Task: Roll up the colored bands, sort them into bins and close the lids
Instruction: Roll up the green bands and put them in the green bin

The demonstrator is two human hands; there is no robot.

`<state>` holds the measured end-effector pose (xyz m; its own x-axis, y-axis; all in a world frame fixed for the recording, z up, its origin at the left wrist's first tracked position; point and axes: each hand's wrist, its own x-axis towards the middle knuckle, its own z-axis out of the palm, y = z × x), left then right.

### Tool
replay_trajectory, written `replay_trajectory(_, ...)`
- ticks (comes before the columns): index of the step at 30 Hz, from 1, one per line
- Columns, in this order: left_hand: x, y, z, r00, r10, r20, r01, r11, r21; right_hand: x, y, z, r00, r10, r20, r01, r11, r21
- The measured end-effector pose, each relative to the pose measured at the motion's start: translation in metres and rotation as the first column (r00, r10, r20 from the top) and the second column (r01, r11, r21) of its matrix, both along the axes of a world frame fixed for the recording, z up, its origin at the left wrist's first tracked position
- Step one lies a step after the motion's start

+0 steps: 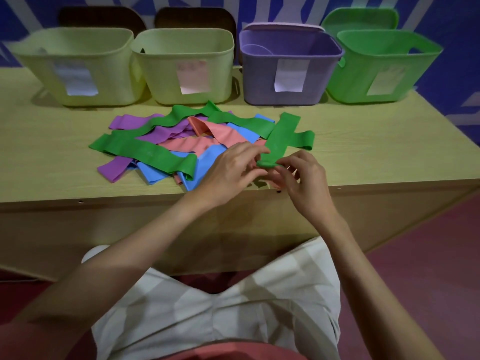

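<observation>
Hands meet at the near edge of the table [363, 141]; your left hand [231, 170] and your right hand [304, 178] both pinch the near end of a green band [281, 136], fingers curled around it, and that end looks folded or just barely rolled over on itself, though the fingers hide most of it so you cannot be sure how far; the rest of the band runs away from you, flat, and crosses over another green band [302, 140] lying sideways beneath it. Just to the left sits the loose pile of bands [181, 141], green, purple, pink and blue strips overlapping one another on the tabletop; your left hand rests partly over its near right corner. Along the far side of the table four bins stand in a row, all open: a pale yellow bin [75, 66] at the far left, a second pale yellow bin [187, 66] beside it, a purple bin [288, 68] next, and a green bin [381, 66] at the right; each carries a white paper label on its front. A purple lid [283, 27] stands behind the purple bin and a green lid [361, 19] behind the green one; two dark chair backs [145, 18] show behind the yellow bins.
</observation>
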<state>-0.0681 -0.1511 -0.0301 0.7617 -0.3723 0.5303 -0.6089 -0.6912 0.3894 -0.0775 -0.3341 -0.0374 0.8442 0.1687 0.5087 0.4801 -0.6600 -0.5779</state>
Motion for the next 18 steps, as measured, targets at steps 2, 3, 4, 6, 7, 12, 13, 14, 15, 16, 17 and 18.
replay_trajectory(2, 0.003, -0.002, 0.003, 1.0, -0.013, 0.018, 0.013, 1.0, -0.006, 0.002, -0.002, 0.003, 1.0, -0.004, 0.015, 0.005, 0.999, -0.033)
replay_trajectory(3, 0.005, -0.003, 0.006, 0.999, -0.009, 0.04, 0.01, 1.0, -0.024, 0.003, -0.003, 0.006, 1.0, -0.006, 0.026, 0.007, 0.999, -0.039)
replay_trajectory(4, 0.008, -0.004, 0.01, 0.998, 0.004, 0.056, -0.001, 0.999, -0.049, 0.004, -0.002, 0.009, 0.999, -0.007, 0.037, 0.008, 1.0, -0.03)
replay_trajectory(6, 0.009, -0.002, 0.023, 0.998, 0.024, 0.064, -0.017, 0.995, -0.101, 0.001, 0.003, 0.023, 0.998, -0.006, 0.063, 0.005, 1.0, 0.022)
replay_trajectory(7, 0.011, -0.003, 0.026, 0.998, 0.029, 0.054, -0.022, 0.993, -0.12, 0.001, 0.004, 0.027, 0.998, -0.007, 0.067, 0.003, 0.998, 0.062)
replay_trajectory(12, 0.015, -0.001, 0.047, 0.999, -0.002, 0.041, 0.011, 0.977, -0.213, 0.005, 0.007, 0.05, 0.996, 0.003, 0.087, -0.018, 0.985, 0.174)
replay_trajectory(13, 0.017, 0.0, 0.054, 0.999, -0.016, 0.052, 0.028, 0.971, -0.238, 0.008, 0.008, 0.057, 0.997, 0.007, 0.071, -0.022, 0.976, 0.219)
replay_trajectory(14, 0.019, 0.001, 0.06, 0.998, -0.025, 0.066, 0.042, 0.963, -0.265, 0.011, 0.009, 0.065, 0.999, 0.017, 0.049, -0.03, 0.964, 0.265)
replay_trajectory(15, 0.021, 0.003, 0.067, 0.996, -0.027, 0.084, 0.05, 0.955, -0.293, 0.015, 0.011, 0.072, 0.999, 0.029, 0.032, -0.037, 0.953, 0.301)
replay_trajectory(16, 0.024, 0.004, 0.073, 0.994, -0.019, 0.104, 0.051, 0.948, -0.314, 0.019, 0.014, 0.078, 0.999, 0.039, 0.024, -0.045, 0.944, 0.326)
replay_trajectory(17, 0.026, 0.006, 0.078, 0.992, -0.009, 0.125, 0.05, 0.943, -0.328, 0.024, 0.016, 0.083, 0.999, 0.05, 0.021, -0.054, 0.939, 0.341)
replay_trajectory(18, 0.028, 0.007, 0.082, 0.99, -0.002, 0.141, 0.05, 0.94, -0.337, 0.028, 0.019, 0.087, 0.998, 0.063, 0.02, -0.066, 0.936, 0.346)
